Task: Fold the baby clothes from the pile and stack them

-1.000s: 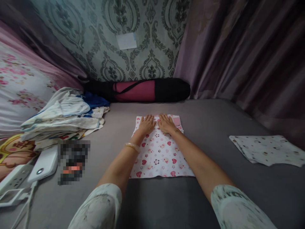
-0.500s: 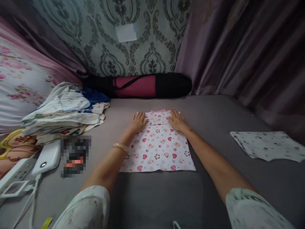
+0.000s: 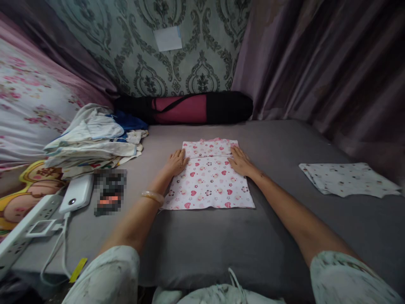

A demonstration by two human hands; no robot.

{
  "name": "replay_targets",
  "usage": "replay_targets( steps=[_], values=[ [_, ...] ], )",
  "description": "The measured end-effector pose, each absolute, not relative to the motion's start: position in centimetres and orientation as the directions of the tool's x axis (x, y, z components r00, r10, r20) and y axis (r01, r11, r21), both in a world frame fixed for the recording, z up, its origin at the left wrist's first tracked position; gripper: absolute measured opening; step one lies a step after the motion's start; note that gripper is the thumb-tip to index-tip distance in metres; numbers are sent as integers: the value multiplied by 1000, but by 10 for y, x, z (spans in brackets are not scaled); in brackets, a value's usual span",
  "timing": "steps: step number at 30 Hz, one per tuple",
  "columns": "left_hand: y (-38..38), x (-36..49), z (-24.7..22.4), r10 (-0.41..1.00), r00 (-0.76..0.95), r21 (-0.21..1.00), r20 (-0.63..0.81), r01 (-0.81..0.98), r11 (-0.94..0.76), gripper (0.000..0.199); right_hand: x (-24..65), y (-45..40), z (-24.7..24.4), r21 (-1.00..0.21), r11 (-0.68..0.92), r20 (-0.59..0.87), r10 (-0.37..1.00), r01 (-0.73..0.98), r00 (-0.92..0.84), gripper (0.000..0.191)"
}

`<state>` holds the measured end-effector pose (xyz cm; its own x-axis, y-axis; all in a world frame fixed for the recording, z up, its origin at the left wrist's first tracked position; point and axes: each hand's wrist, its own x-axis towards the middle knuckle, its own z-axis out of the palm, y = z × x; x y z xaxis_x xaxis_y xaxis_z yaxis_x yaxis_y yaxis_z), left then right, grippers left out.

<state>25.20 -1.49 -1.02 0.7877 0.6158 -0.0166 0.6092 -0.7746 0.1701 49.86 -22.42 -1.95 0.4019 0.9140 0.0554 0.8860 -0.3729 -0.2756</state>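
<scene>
A white garment (image 3: 210, 183) with pink hearts and flowers lies flat on the grey bed surface, its far part folded over into a band with some pink trim at the top edge. My left hand (image 3: 177, 162) rests on its left side, fingers spread near the fold line. On the right side my right hand (image 3: 240, 161) lies flat, fingers apart, touching the end of the folded band. Neither hand grips the fabric.
Piled clothes (image 3: 91, 141) sit at the left, near a white power bank (image 3: 76, 193), a power strip (image 3: 28, 223) and cables. A folded white cloth (image 3: 348, 179) lies at the right. Against the wall rests a black and red roll bag (image 3: 190, 109).
Both hands have slid a little toward me along the garment's sides, off its far corners. The camera view has shifted, showing more of the near bed edge.
</scene>
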Motion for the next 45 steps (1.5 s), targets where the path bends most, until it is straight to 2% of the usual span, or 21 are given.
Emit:
replay_targets(
  steps=[4, 7, 11, 15, 19, 23, 27, 31, 34, 36, 38, 42, 45],
  values=[
    [-33, 223, -4, 621, 783, 190, 37, 605, -773, 44, 488, -254, -22, -388, -362, 101, 898, 848, 429, 68],
    [-46, 197, -1, 639, 765, 195, 79, 617, -763, 30, 474, -283, -19, -423, -331, 123, 901, 843, 416, 67],
    [-65, 169, 1, 668, 737, 334, 103, 607, -722, 22, 454, -315, -10, -421, -334, 120, 901, 843, 417, 63],
    [-88, 151, 5, 721, 693, 481, 21, 625, -615, 26, 437, -337, -3, -430, -409, 121, 857, 805, 500, 57],
    [-105, 139, 7, 738, 674, 534, -39, 638, -554, 34, 422, -351, 2, -550, -466, 11, 826, 693, 564, 53],
    [-112, 127, 9, 735, 675, 604, -61, 611, -511, 47, 412, -361, 7, -640, -455, -74, 838, 619, 540, 53],
    [-115, 119, 18, 671, 725, 745, -157, 533, -402, 64, 408, -370, 16, -715, -371, -104, 895, 593, 434, 40],
    [-117, 116, 31, 663, 722, 852, -197, 461, -248, 47, 407, -377, 21, -710, -366, -138, 910, 602, 390, 34],
    [-116, 116, 37, 707, 664, 879, -243, 459, -129, 40, 410, -379, 20, -696, -326, -64, 916, 640, 396, 32],
    [-114, 116, 40, 730, 643, 886, -232, 450, -115, 39, 412, -377, 20, -693, -294, 5, 911, 658, 412, 26],
    [-112, 114, 44, 728, 657, 890, -194, 430, -151, 42, 414, -373, 22, -693, -288, 62, 889, 660, 453, 24],
    [-109, 115, 51, 668, 725, 869, -167, 428, -248, 61, 420, -359, 34, -682, -301, 176, 817, 666, 549, 28],
    [-102, 125, 53, 672, 735, 837, -91, 421, -348, 52, 427, -345, 42, -678, -284, 273, 760, 678, 590, 25]
  ],
)
